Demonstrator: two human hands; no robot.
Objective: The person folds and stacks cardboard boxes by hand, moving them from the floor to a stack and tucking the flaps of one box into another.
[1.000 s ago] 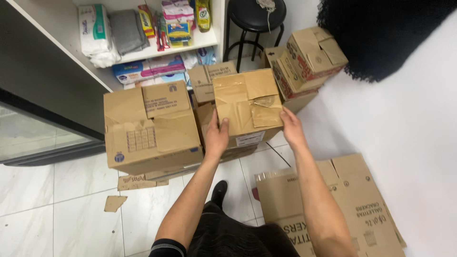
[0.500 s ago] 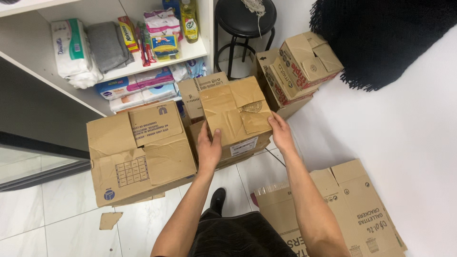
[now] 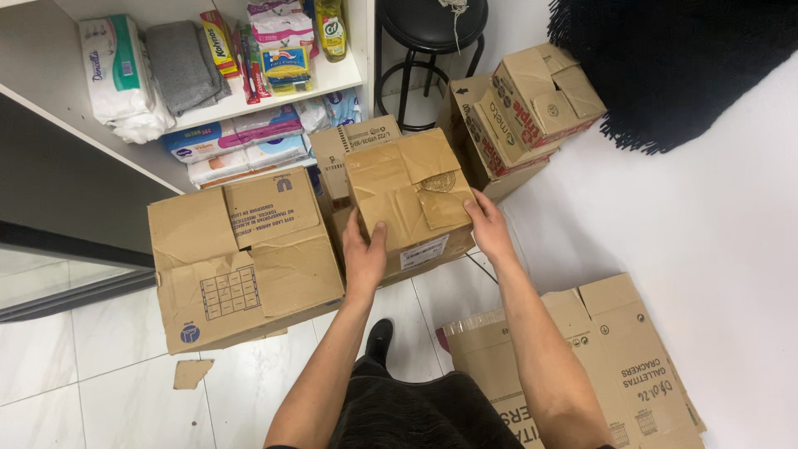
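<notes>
We hold a cardboard box between both hands.

Our left hand (image 3: 364, 254) presses its near-left side, thumb on top; our right hand (image 3: 489, 226) clasps the right edge, fingers curled round it. The small box (image 3: 407, 195) sits above another carton, beside a large box (image 3: 241, 254) on the floor (image 3: 100, 366), before the shelf (image 3: 249, 104).

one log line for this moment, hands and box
left hand: grips small cardboard box | right hand: grips same box | box: flaps shut, between both hands | beside: large cardboard box
</notes>
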